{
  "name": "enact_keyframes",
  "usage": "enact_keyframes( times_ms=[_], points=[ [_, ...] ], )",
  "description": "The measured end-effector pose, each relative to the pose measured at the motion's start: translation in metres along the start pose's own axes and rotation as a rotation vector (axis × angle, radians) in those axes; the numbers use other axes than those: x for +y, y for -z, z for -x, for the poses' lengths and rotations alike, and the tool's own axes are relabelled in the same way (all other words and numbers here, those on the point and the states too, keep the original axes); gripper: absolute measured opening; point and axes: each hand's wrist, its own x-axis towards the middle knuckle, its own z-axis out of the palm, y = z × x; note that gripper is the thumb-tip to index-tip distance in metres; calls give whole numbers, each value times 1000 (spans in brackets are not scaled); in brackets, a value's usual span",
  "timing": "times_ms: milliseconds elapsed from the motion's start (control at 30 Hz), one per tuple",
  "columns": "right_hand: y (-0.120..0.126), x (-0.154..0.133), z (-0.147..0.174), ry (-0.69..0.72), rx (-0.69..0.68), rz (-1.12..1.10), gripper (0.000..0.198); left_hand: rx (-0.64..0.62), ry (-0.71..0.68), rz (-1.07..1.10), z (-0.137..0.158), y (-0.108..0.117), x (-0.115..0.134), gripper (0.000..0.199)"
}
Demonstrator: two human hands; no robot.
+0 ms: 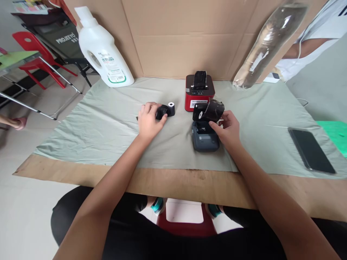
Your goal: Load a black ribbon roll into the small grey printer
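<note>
My left hand [150, 121] is curled over a black roll [162, 112] on the cloth, its fingers partly hiding it. Right beside that stands a smaller black roll [171, 109] with a white core. My right hand [227, 129] grips the right side of a dark portable printer [206, 139], thumb near the hinge and fingers behind the lid. The printer's lid [214, 110] is raised, with its inner bay exposed. Behind it sits a red and black label printer [200, 92] with a black strip standing out of its top.
A white detergent bottle [104, 54] stands at the back left against a cardboard panel [187, 43]. A clear plastic bottle [267, 47] leans at the back right. A phone [311, 150] lies near the right edge. Another person's arm [300, 48] shows beyond the panel.
</note>
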Motion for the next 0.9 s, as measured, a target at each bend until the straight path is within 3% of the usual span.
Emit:
enact_keyframes(
  times_ms=[133, 333, 533, 667, 767, 900],
  points=[
    [0, -4, 2, 4, -34, 62, 27, -65, 18, -90, 1, -6, 1, 46],
    [0, -4, 4, -5, -28, 77, 26, -189, 48, -60, -13, 4, -9, 60],
    [-1, -3, 5, 5, -7, 108, 26, -199, 98, 136, -18, 5, -6, 39],
    [-1, -5, 5, 7, 5, 122, 27, -236, 280, 380, -27, 1, -9, 28],
    [-1, -7, 5, 15, 18, 100, 26, -280, 385, 317, -30, 1, -7, 20],
    [-1, -7, 5, 27, 25, 83, 25, -317, 457, 186, -33, 1, 5, 24]
  ],
)
